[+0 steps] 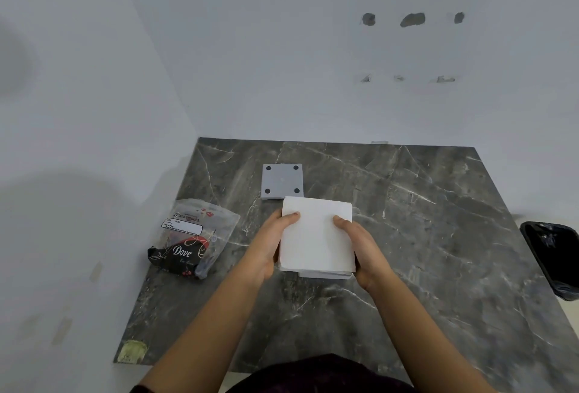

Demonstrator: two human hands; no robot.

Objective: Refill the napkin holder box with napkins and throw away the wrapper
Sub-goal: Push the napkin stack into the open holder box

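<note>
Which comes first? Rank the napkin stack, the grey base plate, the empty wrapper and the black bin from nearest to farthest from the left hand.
1. Napkin stack: gripped by the left hand, at centre.
2. and 3. Empty wrapper, to its left, and grey base plate, behind the stack: too close to call.
4. Black bin: far right, off the table.

Both hands, left (266, 245) and right (360, 248), grip a white napkin stack (316, 236) over the table (438, 236), wrapper (188, 242) lying left, bin (554, 255) right.
</note>
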